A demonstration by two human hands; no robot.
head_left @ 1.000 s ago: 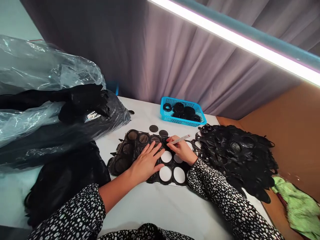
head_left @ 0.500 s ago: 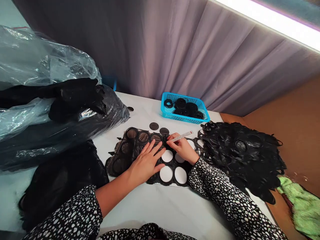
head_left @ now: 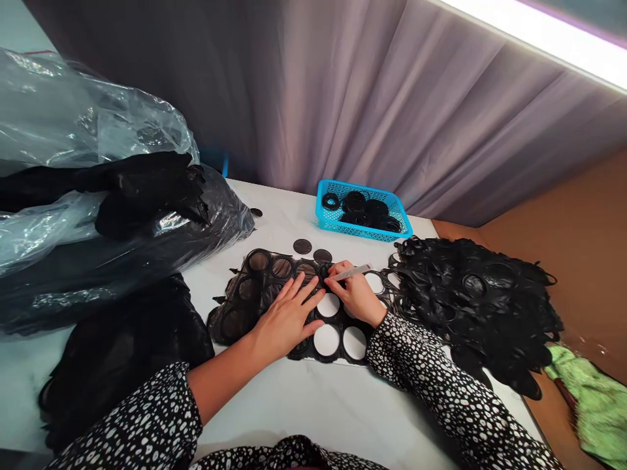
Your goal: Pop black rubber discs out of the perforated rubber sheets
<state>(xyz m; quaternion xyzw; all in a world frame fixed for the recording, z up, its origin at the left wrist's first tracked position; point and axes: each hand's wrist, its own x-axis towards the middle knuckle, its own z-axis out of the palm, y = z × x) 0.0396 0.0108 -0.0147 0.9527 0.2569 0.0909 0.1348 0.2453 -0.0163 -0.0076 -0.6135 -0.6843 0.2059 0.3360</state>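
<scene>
A thin black sheet (head_left: pixel 247 287) with rows of round cut-outs lies on the white table. Discs still fill its left part, while bare white circles show through on the right. My left hand (head_left: pixel 289 313) rests flat on the sheet, fingers spread. Just right of it, my right hand (head_left: pixel 355 290) grips a slim pale pen-like tool (head_left: pixel 356 270). The tool's tip is hidden by my fingers, low over the sheet's upper row. Two loose black discs (head_left: pixel 302 246) lie beyond the sheet's far edge.
A blue plastic basket (head_left: pixel 365 228) holding black discs and rings stands at the back. On the right is a heap of black perforated scraps (head_left: pixel 480 300), with a green cloth (head_left: pixel 588 398) beside it. Clear plastic bags (head_left: pixel 122 124) and black sheets (head_left: pixel 127 359) take up the left.
The tool in my right hand has tilted and shifted slightly left and down. My right hand has turned a little; my left hand stays put.
</scene>
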